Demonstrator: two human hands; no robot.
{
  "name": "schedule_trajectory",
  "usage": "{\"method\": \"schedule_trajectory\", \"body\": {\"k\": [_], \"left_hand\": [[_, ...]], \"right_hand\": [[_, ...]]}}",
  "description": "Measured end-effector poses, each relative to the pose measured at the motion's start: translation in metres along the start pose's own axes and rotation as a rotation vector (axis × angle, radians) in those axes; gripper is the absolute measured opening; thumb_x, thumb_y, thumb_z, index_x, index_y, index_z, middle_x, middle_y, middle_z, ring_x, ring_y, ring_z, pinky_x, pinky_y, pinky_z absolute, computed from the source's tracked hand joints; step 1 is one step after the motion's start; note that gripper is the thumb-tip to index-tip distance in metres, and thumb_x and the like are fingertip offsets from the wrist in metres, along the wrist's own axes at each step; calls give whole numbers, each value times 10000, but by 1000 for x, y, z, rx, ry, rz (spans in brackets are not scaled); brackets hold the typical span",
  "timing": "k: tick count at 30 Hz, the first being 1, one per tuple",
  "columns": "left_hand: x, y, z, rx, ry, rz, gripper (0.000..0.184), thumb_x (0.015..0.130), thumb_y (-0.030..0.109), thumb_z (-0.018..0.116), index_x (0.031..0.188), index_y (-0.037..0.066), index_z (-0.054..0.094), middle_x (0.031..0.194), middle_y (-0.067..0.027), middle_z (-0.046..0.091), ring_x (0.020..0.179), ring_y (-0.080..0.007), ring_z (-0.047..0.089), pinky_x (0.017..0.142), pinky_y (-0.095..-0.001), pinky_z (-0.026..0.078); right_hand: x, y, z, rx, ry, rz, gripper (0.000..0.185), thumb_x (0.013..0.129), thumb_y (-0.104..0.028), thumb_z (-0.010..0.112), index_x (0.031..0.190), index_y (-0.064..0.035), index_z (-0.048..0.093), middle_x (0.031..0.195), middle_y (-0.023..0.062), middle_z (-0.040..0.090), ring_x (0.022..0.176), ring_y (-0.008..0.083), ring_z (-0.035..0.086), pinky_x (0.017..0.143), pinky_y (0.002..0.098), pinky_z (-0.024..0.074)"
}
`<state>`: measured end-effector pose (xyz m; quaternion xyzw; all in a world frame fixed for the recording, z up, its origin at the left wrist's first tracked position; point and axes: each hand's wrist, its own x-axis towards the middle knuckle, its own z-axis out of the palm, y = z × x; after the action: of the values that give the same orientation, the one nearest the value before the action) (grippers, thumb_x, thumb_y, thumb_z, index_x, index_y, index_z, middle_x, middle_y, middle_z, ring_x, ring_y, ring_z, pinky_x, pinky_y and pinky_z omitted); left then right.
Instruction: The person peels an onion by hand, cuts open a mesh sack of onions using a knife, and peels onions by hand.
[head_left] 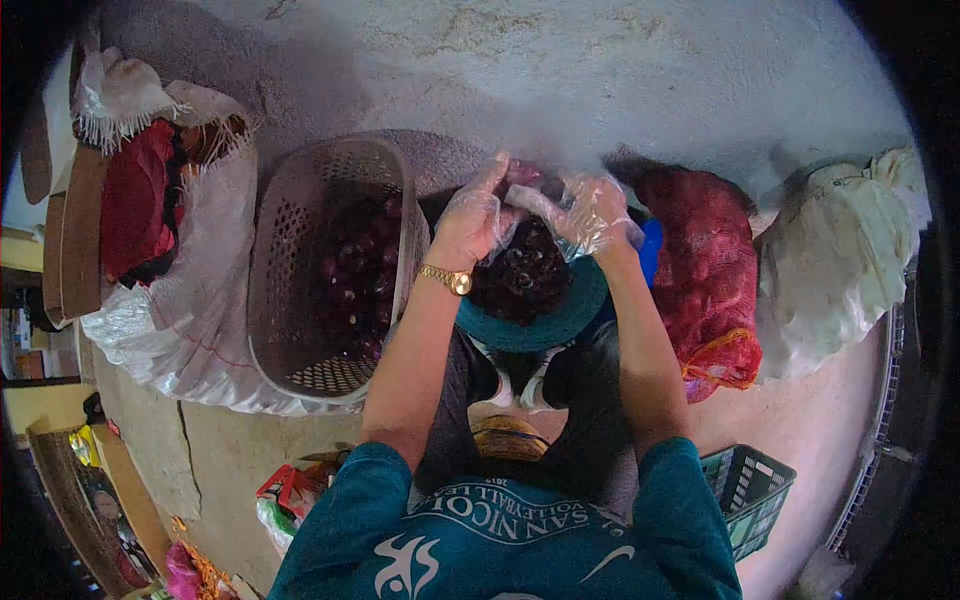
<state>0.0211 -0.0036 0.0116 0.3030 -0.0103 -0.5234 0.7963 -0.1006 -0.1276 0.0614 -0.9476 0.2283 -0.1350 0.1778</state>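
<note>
My left hand (470, 222) and my right hand (597, 212), both in thin clear plastic gloves, meet above a teal basin (580, 300). Between their fingertips is a purple-red onion (532, 180), partly covered by the fingers and blurred. The fingers of both hands are bent in around it. Dark red onions and loose skins (525, 275) fill the basin, which stands between my knees. A gold watch (458, 280) is on my left wrist.
To the left stands a grey perforated basket (262, 270) holding red onions (358, 265), beside a white woven sack (200, 320). On the right are a red mesh sack (705, 265) of onions and a pale sack (835, 270). A green crate (750, 490) sits lower right.
</note>
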Motion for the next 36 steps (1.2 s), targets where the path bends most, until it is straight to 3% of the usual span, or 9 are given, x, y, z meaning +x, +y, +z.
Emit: {"method": "schedule_trajectory", "body": {"k": [5,7,9,11,15,17,24,32,36], "left_hand": [[4,2,-7,-17,-8,25,245,908,259,589,1009,36,597,979,-102,636,901,-220,617,799,-384,536],[3,3,-5,-45,38,70,246,909,262,587,1000,34,596,975,-101,639,905,-221,617,816,-387,531],[1,6,-2,-61,26,63,243,909,267,585,981,36,597,958,-94,641,911,-220,616,843,-395,521],[-2,7,3,-42,6,69,241,910,264,583,984,35,595,955,-96,640,908,-220,617,830,-388,526],[0,7,-5,-27,23,57,234,911,253,582,1001,37,585,955,-105,636,892,-217,623,786,-363,543],[1,6,-6,-21,-7,46,241,907,253,590,1008,35,579,960,-108,634,889,-213,624,773,-356,546],[-2,0,2,11,-23,16,264,898,253,606,1039,35,561,964,-101,624,905,-212,620,787,-364,542],[-3,-1,3,51,-41,18,318,909,298,583,1090,38,550,1012,-108,622,933,-227,606,827,-390,518],[-4,0,5,70,-23,15,334,911,299,579,1114,36,544,1051,-126,618,928,-229,606,834,-392,515]], "right_hand": [[1,7,2,16,-67,-62,614,780,-634,553,878,-39,667,705,206,625,697,389,612,644,456,474],[2,15,15,152,179,-175,526,852,-544,519,861,-39,667,686,221,606,686,402,598,631,463,464],[2,17,16,119,188,-153,461,888,-473,506,865,-40,663,694,234,600,692,411,593,634,455,465],[7,12,8,63,16,7,517,832,-543,554,894,-42,663,712,221,620,710,388,614,651,439,477],[4,1,-3,76,-64,81,659,715,-656,617,938,-38,662,763,199,649,751,368,635,689,423,488],[2,-1,-7,93,-41,93,881,566,-788,623,991,-17,655,820,201,672,840,349,657,783,423,498],[0,-2,-5,78,87,59,869,568,-776,636,976,-9,659,800,202,671,819,353,658,773,419,502],[4,-3,-8,45,-102,141,873,580,-791,609,943,1,671,825,216,669,858,363,650,790,430,492],[5,4,4,12,-63,110,835,617,-792,577,918,-20,683,814,207,670,851,359,648,773,435,491]]}}
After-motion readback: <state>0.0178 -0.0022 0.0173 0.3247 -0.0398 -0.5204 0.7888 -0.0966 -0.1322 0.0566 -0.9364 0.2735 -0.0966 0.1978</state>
